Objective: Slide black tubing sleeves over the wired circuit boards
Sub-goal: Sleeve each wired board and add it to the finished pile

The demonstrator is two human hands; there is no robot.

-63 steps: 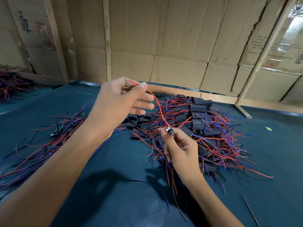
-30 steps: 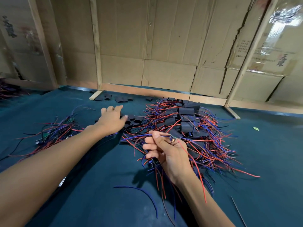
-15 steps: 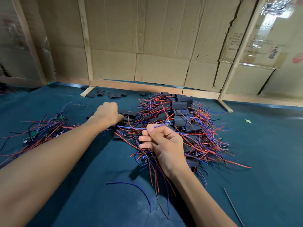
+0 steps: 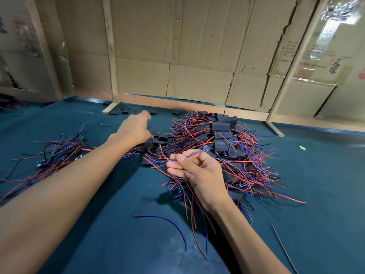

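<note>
Green table (image 4: 79,244), left hand (image 4: 136,128) outstretched

Bench with two wire heaps and loose sleeves

A large heap of wired boards (image 4: 227,155) lies right of centre on the bench (image 4: 79,244), a smaller heap (image 4: 55,155) at left. Loose sleeves (image 4: 120,111) lie behind them, near the cardboard wall (image 4: 177,46) across the upper frame. One stray wire (image 4: 167,224) lies at lower centre.

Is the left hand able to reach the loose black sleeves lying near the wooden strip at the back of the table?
Probably yes. The left hand is stretched toward the loose black sleeves and lies just short of them, with only bare green table between. Its grip is blurred.
</note>
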